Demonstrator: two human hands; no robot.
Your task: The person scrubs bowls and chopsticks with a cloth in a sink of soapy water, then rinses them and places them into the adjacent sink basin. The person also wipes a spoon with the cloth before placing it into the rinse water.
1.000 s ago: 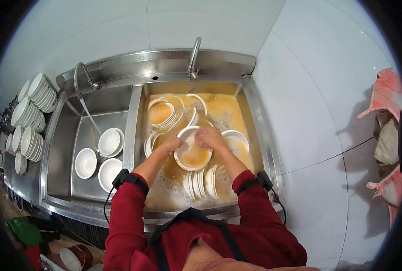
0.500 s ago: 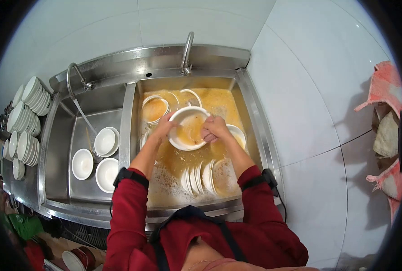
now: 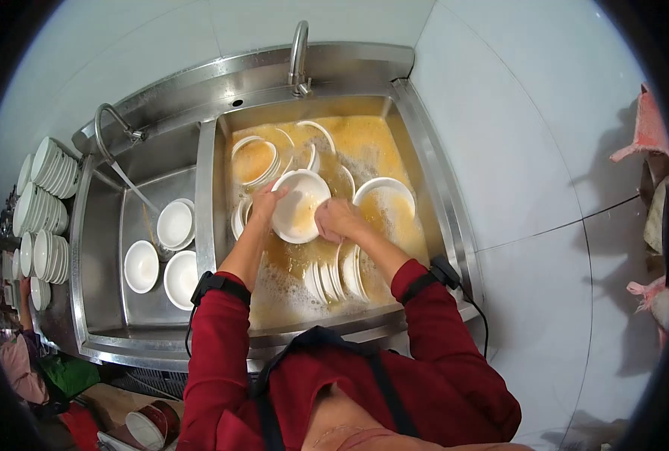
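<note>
A white bowl point(image 3: 299, 209) is held tilted above the murky yellowish water of the right sink basin point(image 3: 225, 128). My left hand point(image 3: 267, 201) grips its left rim. At the bowl's right edge, my right hand point(image 3: 339, 219) is closed with curled fingers; what they hold, if anything, is hidden. Just right of that hand, another white bowl point(image 3: 385, 185) lies partly under water. Closer to me, a row of white dishes point(image 3: 325, 282) leans on edge in foam. Farther back, stacked round dishes point(image 3: 257, 159) sit half sunk.
In the left basin point(image 3: 101, 263), several white bowls point(image 3: 142, 267) lie near water running from a faucet point(image 3: 109, 124). Stacks of white dishes point(image 3: 41, 214) stand left of it. A second faucet point(image 3: 299, 64) rises behind the right basin. Another person's arm point(image 3: 25, 304) shows far left.
The held bowl appears farther left and more tilted, with my right hand lower on its edge. The bowl at the right shows more fully. Another person has come into view; the camera view has shifted.
</note>
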